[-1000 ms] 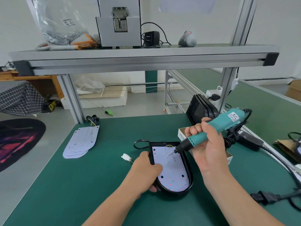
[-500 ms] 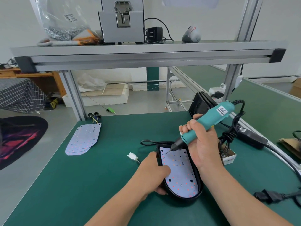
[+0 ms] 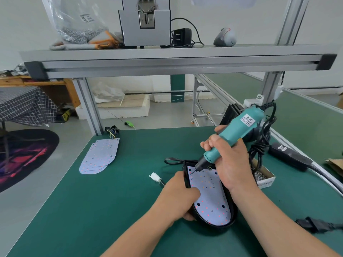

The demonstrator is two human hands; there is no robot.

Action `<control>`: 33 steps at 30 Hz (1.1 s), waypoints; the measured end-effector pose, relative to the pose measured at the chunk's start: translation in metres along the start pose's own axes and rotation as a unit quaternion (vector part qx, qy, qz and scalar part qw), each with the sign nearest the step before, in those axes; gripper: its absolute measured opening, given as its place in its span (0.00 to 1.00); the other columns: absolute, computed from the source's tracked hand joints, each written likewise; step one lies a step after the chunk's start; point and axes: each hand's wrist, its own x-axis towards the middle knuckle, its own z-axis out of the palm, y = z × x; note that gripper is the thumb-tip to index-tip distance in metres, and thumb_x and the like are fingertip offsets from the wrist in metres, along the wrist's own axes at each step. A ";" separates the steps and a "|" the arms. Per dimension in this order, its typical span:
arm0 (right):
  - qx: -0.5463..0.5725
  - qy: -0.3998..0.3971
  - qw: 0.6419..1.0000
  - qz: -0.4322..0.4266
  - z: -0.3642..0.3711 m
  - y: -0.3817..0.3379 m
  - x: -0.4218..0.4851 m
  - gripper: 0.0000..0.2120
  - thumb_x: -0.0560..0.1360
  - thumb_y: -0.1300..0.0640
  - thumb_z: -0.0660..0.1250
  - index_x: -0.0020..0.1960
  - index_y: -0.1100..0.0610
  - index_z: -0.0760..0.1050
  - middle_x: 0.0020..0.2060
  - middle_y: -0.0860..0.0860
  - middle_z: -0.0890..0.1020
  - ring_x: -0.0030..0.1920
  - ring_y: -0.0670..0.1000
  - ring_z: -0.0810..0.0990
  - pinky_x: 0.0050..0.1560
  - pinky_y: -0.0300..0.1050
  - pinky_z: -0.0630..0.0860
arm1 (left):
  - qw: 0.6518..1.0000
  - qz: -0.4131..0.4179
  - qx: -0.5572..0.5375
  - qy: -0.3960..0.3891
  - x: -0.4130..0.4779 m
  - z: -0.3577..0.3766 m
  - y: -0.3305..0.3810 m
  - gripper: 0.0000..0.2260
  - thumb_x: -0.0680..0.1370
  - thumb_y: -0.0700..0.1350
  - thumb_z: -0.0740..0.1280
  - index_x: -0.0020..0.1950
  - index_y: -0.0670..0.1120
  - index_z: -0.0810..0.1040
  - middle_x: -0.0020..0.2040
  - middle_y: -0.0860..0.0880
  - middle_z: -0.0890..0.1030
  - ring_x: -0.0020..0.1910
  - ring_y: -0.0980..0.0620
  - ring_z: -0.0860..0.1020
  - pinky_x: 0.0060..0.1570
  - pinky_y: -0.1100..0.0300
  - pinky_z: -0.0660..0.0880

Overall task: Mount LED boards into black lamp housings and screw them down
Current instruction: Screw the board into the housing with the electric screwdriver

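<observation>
Clamping screwdriver (image 3: 232,138): right hand (image 3: 230,164) grip | left hand (image 3: 178,197) grip clamps housing (image 3: 213,229) | screw box (image 3: 263,180) beside

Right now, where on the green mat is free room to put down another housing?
Bare green mat lies between the stack of LED boards and the white connector, and along the near left edge. The right side is crowded: black lamp housing, screw box, screwdriver cable, power adapter.
</observation>
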 end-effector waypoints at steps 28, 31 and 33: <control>-0.023 -0.067 0.997 -0.017 -0.001 -0.018 -0.007 0.14 0.79 0.64 0.68 0.65 0.59 0.77 0.51 0.59 0.84 0.57 0.63 0.84 0.65 0.59 0.80 | 1.000 0.027 0.004 -0.002 0.000 -0.001 -0.001 0.13 0.71 0.45 0.63 0.51 0.59 0.79 0.43 0.52 0.86 0.38 0.45 0.86 0.31 0.53 0.82; -0.034 -0.065 0.996 -0.046 -0.003 -0.035 -0.004 0.14 0.80 0.61 0.71 0.64 0.57 0.78 0.53 0.58 0.84 0.55 0.62 0.84 0.59 0.55 0.81 | 0.999 0.037 0.003 -0.010 -0.001 -0.001 0.000 0.16 0.70 0.44 0.62 0.48 0.64 0.80 0.43 0.52 0.87 0.40 0.42 0.87 0.30 0.54 0.81; -0.057 -0.039 0.997 -0.047 -0.009 -0.048 -0.002 0.16 0.78 0.52 0.76 0.63 0.54 0.79 0.54 0.59 0.84 0.49 0.60 0.85 0.50 0.52 0.83 | 0.999 0.039 -0.003 -0.012 -0.002 -0.001 0.000 0.16 0.70 0.44 0.62 0.48 0.64 0.80 0.44 0.53 0.87 0.40 0.43 0.87 0.31 0.55 0.81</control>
